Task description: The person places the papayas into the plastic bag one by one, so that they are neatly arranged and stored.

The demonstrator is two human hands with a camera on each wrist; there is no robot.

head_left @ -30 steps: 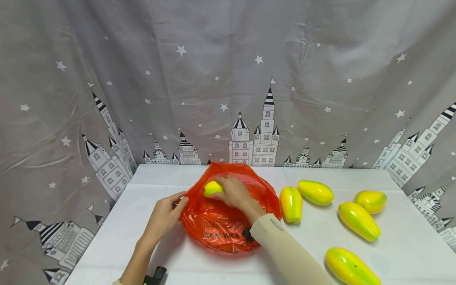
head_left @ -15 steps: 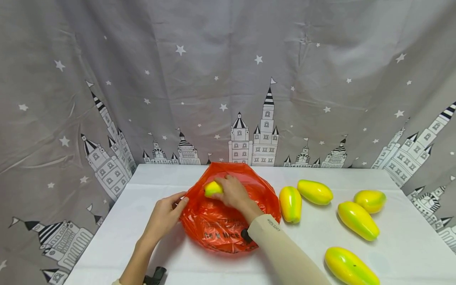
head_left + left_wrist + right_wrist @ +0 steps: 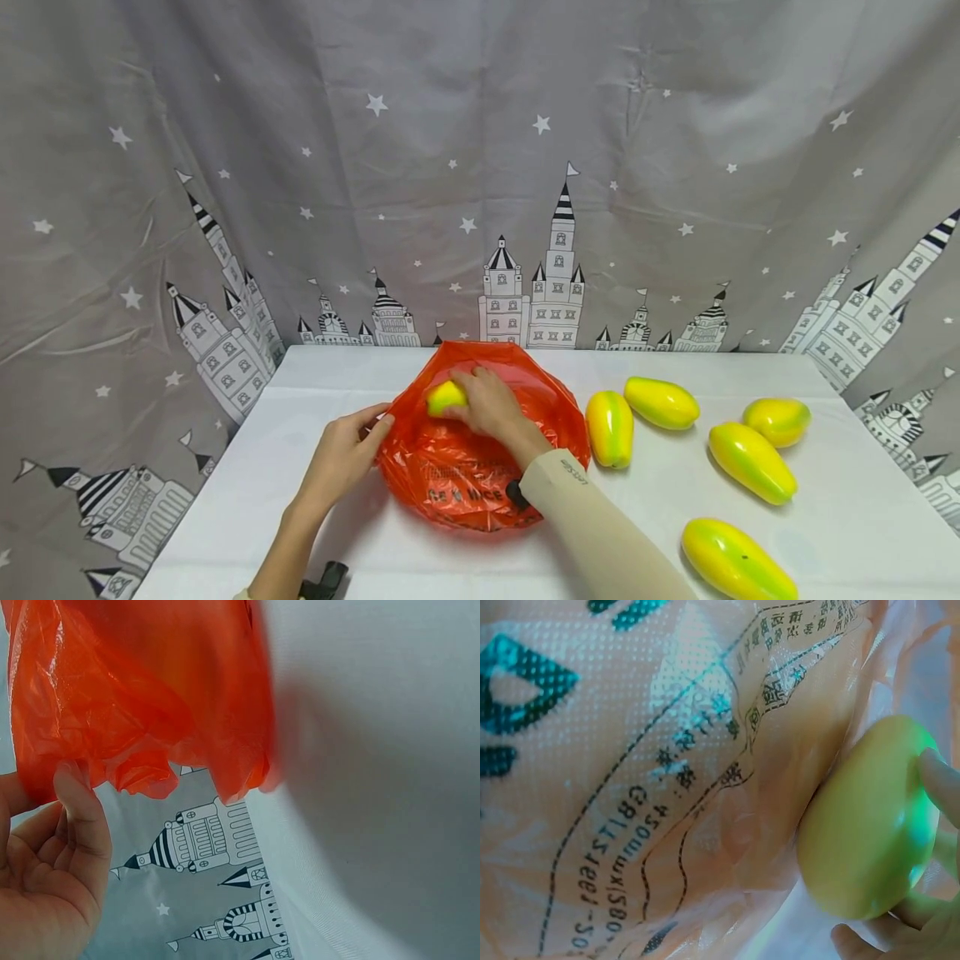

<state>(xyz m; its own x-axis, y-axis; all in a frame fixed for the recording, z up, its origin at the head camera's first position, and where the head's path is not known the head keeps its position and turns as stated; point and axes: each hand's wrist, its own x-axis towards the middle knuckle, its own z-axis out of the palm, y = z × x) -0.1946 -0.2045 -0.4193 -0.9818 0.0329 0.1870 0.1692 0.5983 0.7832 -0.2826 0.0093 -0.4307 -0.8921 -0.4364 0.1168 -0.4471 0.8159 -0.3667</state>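
A red plastic bag (image 3: 480, 471) with dark printing lies mouth open at the middle of the table. My left hand (image 3: 343, 450) pinches its left rim between thumb and fingers; the left wrist view shows this hand (image 3: 56, 862) at the crumpled film of the bag (image 3: 142, 697). Inside the mouth, my right hand (image 3: 489, 404) grips a glossy yellow-green papaya (image 3: 446, 399). From the right wrist, the papaya (image 3: 870, 825) shows against the bag's printed wall (image 3: 667, 787), with fingers (image 3: 915, 911) curled at its lower side and a fingertip on its upper right.
Right of the bag, one papaya (image 3: 610, 429) lies close to its side and another (image 3: 662, 403) just behind. Farther right are two side by side, a smaller one (image 3: 777, 422) and a longer one (image 3: 752, 462). A large papaya (image 3: 738, 558) lies near the front. A grey castle-print curtain (image 3: 450, 167) hangs behind.
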